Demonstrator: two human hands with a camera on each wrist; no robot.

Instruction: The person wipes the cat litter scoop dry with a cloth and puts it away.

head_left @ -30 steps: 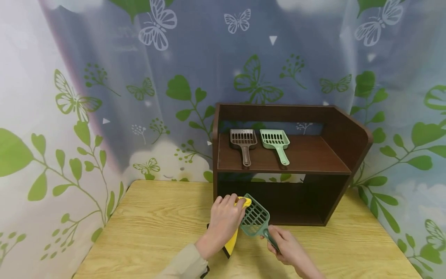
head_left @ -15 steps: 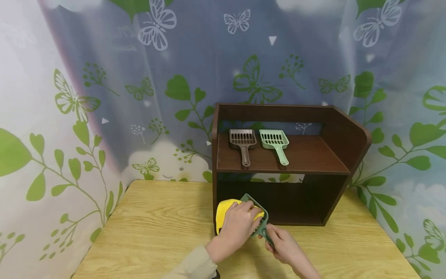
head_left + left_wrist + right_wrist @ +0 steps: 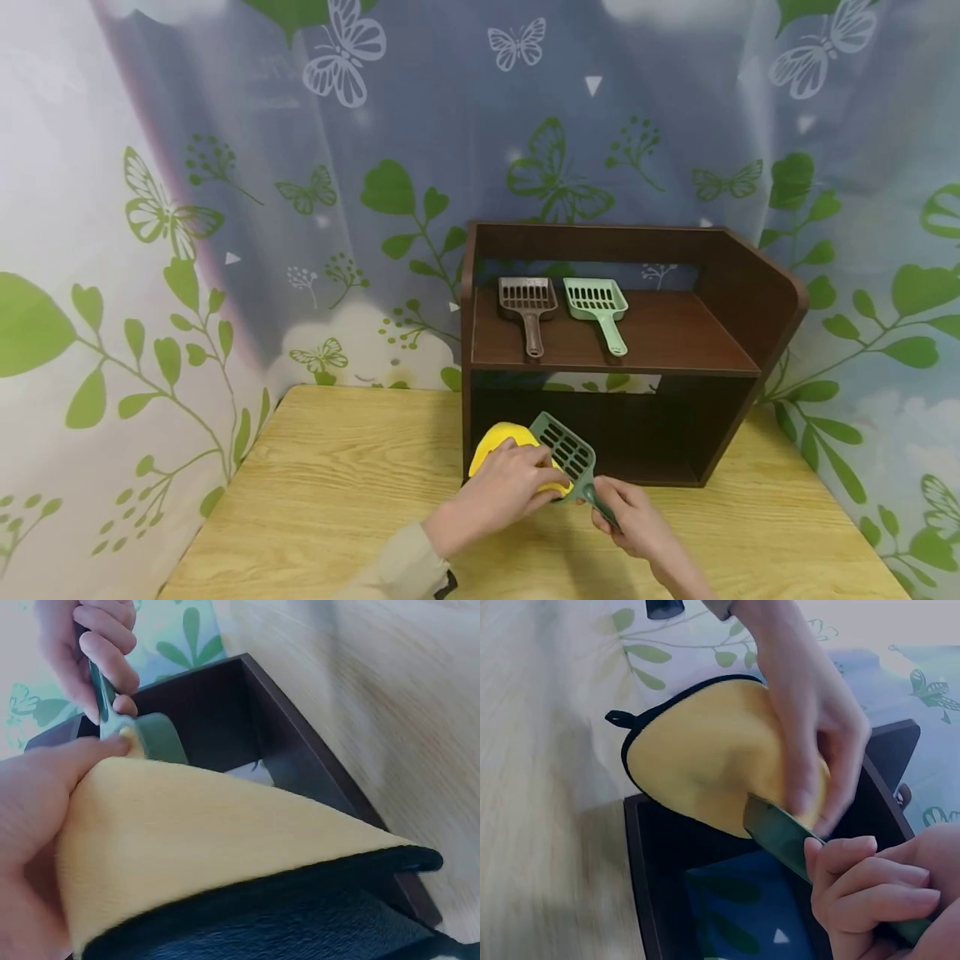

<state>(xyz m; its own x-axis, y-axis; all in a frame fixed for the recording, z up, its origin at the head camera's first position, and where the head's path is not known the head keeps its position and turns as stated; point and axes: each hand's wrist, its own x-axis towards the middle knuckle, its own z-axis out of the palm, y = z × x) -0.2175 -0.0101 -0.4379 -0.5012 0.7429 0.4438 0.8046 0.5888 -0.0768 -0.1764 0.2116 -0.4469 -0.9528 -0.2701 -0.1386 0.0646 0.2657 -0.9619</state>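
My right hand (image 3: 633,518) grips the handle of a dark green slotted litter scoop (image 3: 567,450), held up in front of the shelf's lower opening. With my left hand (image 3: 498,492) I pinch a yellow cloth (image 3: 495,440) against the scoop's left edge, close to where the handle begins. In the left wrist view the cloth (image 3: 195,832) hangs folded, showing a black border and a dark underside. The right wrist view shows the cloth (image 3: 712,757) spread beside the scoop (image 3: 780,832), with a small black loop at one corner.
A dark brown two-level shelf (image 3: 615,367) stands at the back of the wooden table (image 3: 337,467). On its upper level lie a brown litter scoop (image 3: 531,312) and a light green one (image 3: 598,308). Behind hangs a curtain (image 3: 420,108) printed with leaves and butterflies.
My left hand has moved the cloth across the scoop's slotted face, from its upper left corner down towards the handle. The scoop has shifted slightly right.
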